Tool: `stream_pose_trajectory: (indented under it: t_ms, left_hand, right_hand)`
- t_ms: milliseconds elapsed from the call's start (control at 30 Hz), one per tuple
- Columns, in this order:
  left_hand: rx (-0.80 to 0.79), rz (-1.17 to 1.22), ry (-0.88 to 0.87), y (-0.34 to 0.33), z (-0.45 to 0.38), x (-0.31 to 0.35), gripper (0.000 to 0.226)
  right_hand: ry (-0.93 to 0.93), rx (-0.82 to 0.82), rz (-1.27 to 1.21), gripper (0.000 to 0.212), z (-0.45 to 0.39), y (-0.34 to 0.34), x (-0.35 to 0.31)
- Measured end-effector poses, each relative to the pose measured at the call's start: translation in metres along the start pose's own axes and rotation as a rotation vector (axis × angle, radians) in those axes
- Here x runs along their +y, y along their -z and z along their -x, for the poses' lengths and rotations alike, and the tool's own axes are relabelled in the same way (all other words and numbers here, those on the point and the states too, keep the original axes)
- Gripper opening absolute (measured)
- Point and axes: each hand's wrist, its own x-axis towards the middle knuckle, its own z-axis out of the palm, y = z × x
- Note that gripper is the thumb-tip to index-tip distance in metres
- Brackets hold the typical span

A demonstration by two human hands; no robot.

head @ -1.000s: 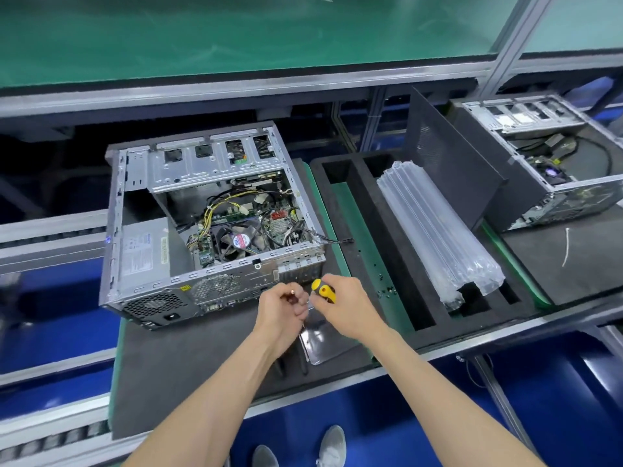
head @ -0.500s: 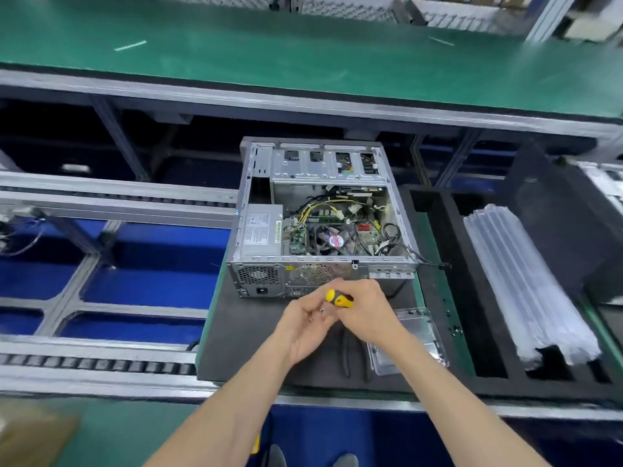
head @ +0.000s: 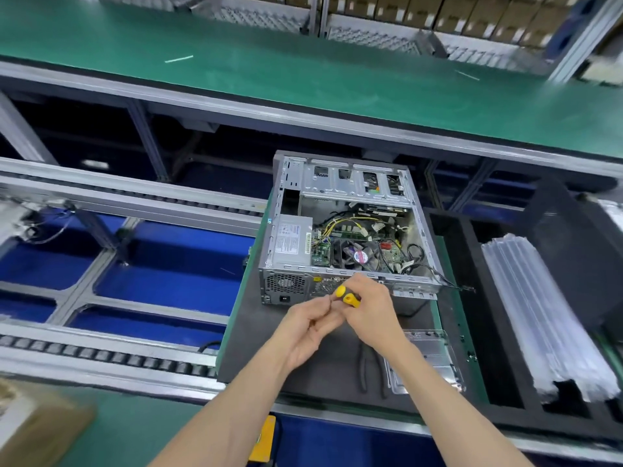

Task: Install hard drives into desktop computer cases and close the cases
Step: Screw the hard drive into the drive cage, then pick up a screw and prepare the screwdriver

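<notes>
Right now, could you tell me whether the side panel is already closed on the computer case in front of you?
No, the computer case lies open on top, with its fan, cables and power supply in plain view.

Factory assembly line, my station beside roller conveyor (head: 111, 348), green-matted bench (head: 303, 72), open computer case (head: 347, 230) on pallet (head: 269, 358)

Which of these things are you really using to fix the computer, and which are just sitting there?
In use:
- open computer case, side off
- yellow-handled screwdriver, gripped by the right hand
- left hand, fingertips pinched at the screwdriver's tip; what they hold is too small to tell

Just lying about:
- black-handled pliers on the dark mat
- clear plastic tray
- air-cushion packing
</notes>
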Motion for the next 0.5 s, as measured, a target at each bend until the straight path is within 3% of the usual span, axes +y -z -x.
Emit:
stream_pose_trajectory:
  t_ms: [167,300,500]
  left_hand:
    - [0.094,0.012,-0.035,0.005,0.002,0.008,0.021]
    - [0.195,0.084,-0.061,0.008,0.004,0.008,0.011]
    - [0.345,0.105,-0.113,0.015,0.010,0.001,0.011]
  right_hand:
    - [-0.059,0.087,-0.017,0.020,-0.001,-0.008,-0.003]
    - [-0.118,0.162,-0.143,0.040,0.000,-0.013,-0.007]
    - [-0.179,0.211,-0.256,0.035,-0.001,-0.019,-0.013]
